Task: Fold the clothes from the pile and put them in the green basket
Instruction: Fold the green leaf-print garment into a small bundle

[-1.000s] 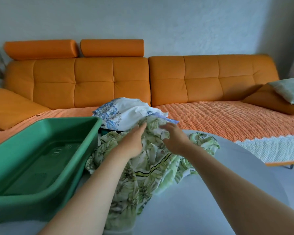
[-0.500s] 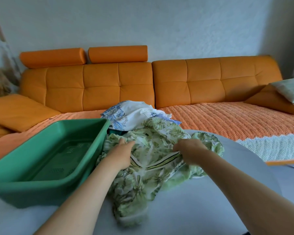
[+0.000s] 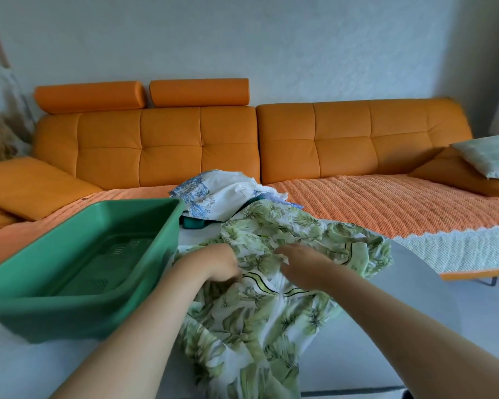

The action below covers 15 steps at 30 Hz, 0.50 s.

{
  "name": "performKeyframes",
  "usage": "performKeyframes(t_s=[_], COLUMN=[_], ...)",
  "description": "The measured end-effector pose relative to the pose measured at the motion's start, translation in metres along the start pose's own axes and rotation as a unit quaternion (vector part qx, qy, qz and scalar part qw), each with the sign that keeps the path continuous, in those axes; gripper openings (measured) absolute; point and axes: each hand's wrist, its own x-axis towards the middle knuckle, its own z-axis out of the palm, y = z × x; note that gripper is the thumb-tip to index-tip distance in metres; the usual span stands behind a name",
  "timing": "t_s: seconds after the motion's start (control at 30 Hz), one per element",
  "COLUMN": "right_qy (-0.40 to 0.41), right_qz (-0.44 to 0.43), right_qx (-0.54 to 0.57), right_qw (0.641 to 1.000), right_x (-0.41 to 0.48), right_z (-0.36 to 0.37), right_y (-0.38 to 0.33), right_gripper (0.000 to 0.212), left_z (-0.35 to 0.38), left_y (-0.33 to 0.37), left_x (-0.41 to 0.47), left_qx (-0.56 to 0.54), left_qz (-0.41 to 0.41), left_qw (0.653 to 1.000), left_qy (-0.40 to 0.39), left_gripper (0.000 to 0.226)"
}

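The green basket (image 3: pixel 69 315) sits at the left on the pale table (image 3: pixel 415 312), with nothing folded in it yet. Just beside its right wall the left hand (image 3: pixel 213 262) grips the leaf-print garment (image 3: pixel 260 321), fingers curled down into the cloth. The garment lies crumpled across the table's middle and trails over the near edge. The right hand (image 3: pixel 303 263) rests on it close by, fingertips buried in a fold; whether they pinch I cannot tell. Behind, the rest of the pile (image 3: pixel 219 194) – a white and blue floral piece on top – lies at the far table edge before the orange sofa (image 3: pixel 357 139).

The fabric looks thin, light and limp: it will not hold a shape, so it likely wants taking at a seam or at two corners and shaking flat before any fold.

A second ago both hands were up at the top of the pile; half a second ago they held the garment wider apart. Now they are nearer each other, and the cloth is drawn further toward the person – clear of the pile.
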Motion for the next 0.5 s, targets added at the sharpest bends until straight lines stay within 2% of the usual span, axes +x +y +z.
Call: performKeyframes(t_s=[0.07,0.1,0.17,0.2,0.27,0.4,0.5], right_qy=[-0.100,-0.142,-0.184,-0.192,-0.200,-0.206,-0.197], right_qz=[0.020,0.037,0.065,0.075,0.092,0.128,0.145], right_qx=[0.022,0.010,-0.032,-0.056,-0.080,-0.097,-0.146], right_qw=[0.994,0.989,0.980,0.977,0.972,0.965,0.958], right_x=[0.001,0.001,0.001,0.002,0.005,0.012,0.014], right_z=[0.015,0.021,0.026,0.026,0.022,0.007,-0.003], right_y=[-0.007,-0.005,0.005,0.012,0.026,0.051,0.052], right_gripper=[0.080,0.093,0.109,0.113,0.116,0.109,0.098], left_z=[0.009,0.015,0.024,0.025,0.026,0.013,0.003], left_y=[-0.007,-0.013,-0.022,-0.024,-0.030,-0.036,-0.032], left_x=[0.010,0.015,0.016,0.015,0.017,0.009,-0.006], left_qx=[-0.047,-0.049,-0.027,-0.027,-0.019,0.132,0.189], left_qz=[0.008,-0.001,-0.033,-0.050,-0.056,-0.089,-0.139], left_qw=[0.993,0.991,0.998,0.998,0.997,0.984,0.965], left_qy=[0.108,0.122,0.053,0.011,-0.039,-0.073,-0.118], left_gripper=[0.010,0.029,0.064,0.073,0.074,0.046,0.041])
